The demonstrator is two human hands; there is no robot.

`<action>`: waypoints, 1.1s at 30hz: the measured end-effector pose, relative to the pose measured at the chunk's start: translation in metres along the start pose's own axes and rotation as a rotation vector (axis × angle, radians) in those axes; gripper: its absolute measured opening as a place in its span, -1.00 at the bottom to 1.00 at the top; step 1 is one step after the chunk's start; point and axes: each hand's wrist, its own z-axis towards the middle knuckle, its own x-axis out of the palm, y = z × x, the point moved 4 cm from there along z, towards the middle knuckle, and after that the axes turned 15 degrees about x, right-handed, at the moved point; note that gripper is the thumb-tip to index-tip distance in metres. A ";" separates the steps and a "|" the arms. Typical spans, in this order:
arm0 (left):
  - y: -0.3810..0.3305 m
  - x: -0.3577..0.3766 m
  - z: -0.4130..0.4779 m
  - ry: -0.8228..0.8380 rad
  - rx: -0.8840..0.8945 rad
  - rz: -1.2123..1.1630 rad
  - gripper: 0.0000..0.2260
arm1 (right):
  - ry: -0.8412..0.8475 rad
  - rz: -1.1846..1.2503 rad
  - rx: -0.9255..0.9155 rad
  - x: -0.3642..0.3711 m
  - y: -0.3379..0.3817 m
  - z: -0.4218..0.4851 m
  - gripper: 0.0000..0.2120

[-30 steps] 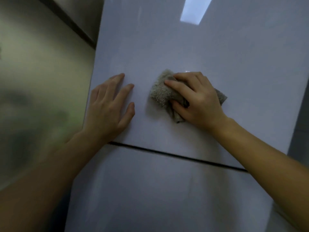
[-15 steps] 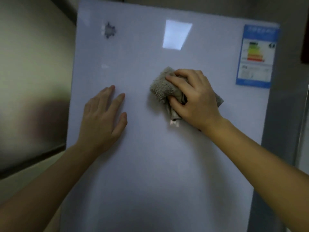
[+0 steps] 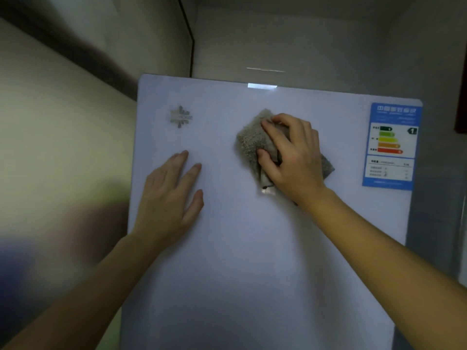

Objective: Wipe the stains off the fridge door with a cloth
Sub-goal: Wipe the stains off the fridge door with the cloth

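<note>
The white fridge door (image 3: pixel 252 248) fills the middle of the view, with its top edge showing. My right hand (image 3: pixel 294 160) presses a crumpled grey-beige cloth (image 3: pixel 250 142) flat against the upper middle of the door. A small tag hangs from the cloth's lower edge. My left hand (image 3: pixel 169 198) lies flat on the door to the left of the cloth, fingers apart, holding nothing. I make out no distinct stain on the door.
A silver snowflake emblem (image 3: pixel 180 116) sits near the door's upper left corner. A blue energy label (image 3: pixel 391 146) is stuck at the upper right. A pale wall (image 3: pixel 63 147) stands close on the left, and a grey surface borders the right side.
The view has risen from the gap between the doors to the upper door's top edge. Both hands moved up the door, the right one carrying the cloth.
</note>
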 end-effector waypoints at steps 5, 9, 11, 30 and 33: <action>0.007 0.005 -0.017 -0.092 -0.001 -0.027 -0.53 | -0.055 0.065 0.030 0.002 0.013 -0.003 -0.68; 0.013 0.007 -0.038 -0.153 -0.030 -0.020 -0.56 | -0.075 0.058 0.008 0.008 0.019 -0.009 -0.72; 0.016 0.007 -0.049 -0.176 -0.058 -0.018 -0.58 | -0.068 0.058 0.006 0.012 0.025 -0.012 -0.69; 0.028 0.017 -0.088 -0.114 -0.019 0.009 -0.53 | 0.082 0.074 -0.190 0.086 0.134 0.098 -0.57; 0.029 0.018 -0.089 -0.118 -0.017 0.004 -0.52 | 0.190 0.065 -0.327 0.093 0.151 0.067 -0.54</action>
